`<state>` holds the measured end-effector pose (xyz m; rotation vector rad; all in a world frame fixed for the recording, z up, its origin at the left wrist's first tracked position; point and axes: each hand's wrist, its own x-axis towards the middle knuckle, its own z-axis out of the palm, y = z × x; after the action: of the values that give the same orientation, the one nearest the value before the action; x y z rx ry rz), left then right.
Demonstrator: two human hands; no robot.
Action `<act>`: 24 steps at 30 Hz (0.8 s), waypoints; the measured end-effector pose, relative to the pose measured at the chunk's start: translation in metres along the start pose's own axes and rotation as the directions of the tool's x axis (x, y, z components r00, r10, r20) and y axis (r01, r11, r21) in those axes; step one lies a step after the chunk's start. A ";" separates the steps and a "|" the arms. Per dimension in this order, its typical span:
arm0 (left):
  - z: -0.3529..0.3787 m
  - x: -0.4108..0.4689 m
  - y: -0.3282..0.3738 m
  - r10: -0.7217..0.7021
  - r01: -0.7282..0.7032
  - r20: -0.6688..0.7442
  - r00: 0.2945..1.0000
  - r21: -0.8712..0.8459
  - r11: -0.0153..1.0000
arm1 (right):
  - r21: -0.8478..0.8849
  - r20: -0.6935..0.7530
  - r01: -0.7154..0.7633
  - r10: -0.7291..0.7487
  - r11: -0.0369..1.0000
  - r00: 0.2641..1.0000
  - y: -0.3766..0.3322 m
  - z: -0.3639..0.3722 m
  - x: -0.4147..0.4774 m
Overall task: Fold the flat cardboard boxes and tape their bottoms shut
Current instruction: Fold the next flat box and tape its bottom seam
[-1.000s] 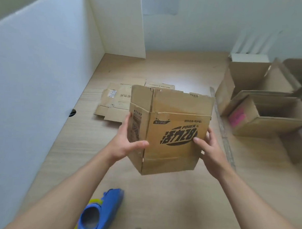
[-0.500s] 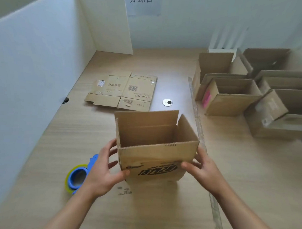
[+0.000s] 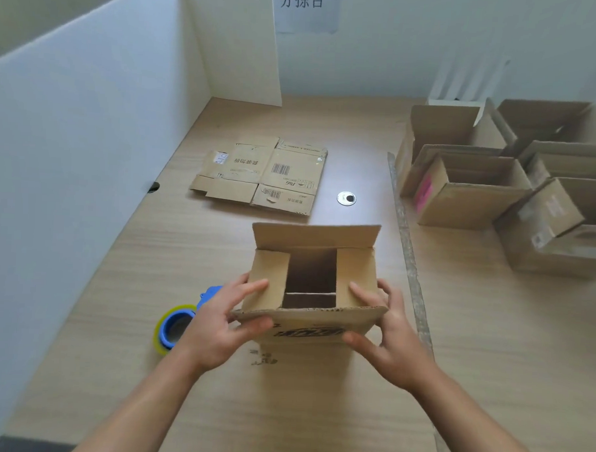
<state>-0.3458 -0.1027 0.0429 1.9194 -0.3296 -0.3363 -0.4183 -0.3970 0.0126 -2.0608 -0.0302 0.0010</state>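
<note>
The left hand [image 3: 225, 324] is grasping the near left corner of the box [image 3: 311, 283]: I am laying its fingers [image 3: 254, 288] over the left side flap and hooking the thumb under the edge of the near flap. The right hand [image 3: 384, 333] is mirroring it at the near right corner, with one finger pressing on the right side flap and the thumb lying against the printed near face.

The box is sitting mid-table, close in front of me. I cannot tell whether it is resting on the table [image 3: 317, 412] or hanging just above it. Both side flaps are lying folded inward with a dark gap showing between their inner edges. The far flap is standing up, and the near flap is tilting out toward me.

Just left of the left hand, the blue tape dispenser [image 3: 175, 326] with its yellow roll is lying on the table, partly hidden behind the wrist. Farther out, the flat cardboard [image 3: 261, 177] is lying well apart from the box, with bare wood between them. To the right, a rough strip [image 3: 407, 250] is running from far to near, passing just beside the right hand, and beyond it the folded boxes [image 3: 467, 187] are crowding the far right. The white partition [image 3: 73, 150] is closing off the left edge.
</note>
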 end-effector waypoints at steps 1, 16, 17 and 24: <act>0.000 0.001 0.000 -0.020 0.019 -0.025 0.999 -0.025 1.000 | 0.050 0.005 -0.022 0.021 0.999 1.000 -0.002 0.000 0.002; -0.007 0.066 0.027 -0.192 0.193 -0.025 0.981 0.189 0.963 | 0.245 -0.173 -0.214 0.260 0.946 0.950 -0.007 -0.003 0.023; -0.011 0.070 0.028 -0.198 0.194 0.009 0.980 0.178 0.965 | 0.246 -0.175 -0.210 0.257 0.946 0.950 -0.007 -0.004 0.023; -0.010 0.068 0.010 -0.076 0.082 -0.056 0.996 0.124 0.989 | 0.276 -0.232 -0.216 0.283 0.937 0.931 -0.007 0.001 0.030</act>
<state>-0.2802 -0.1236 0.0503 2.0658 -0.2463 -0.3242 -0.3884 -0.3923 0.0189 -1.7872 0.3856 -0.1110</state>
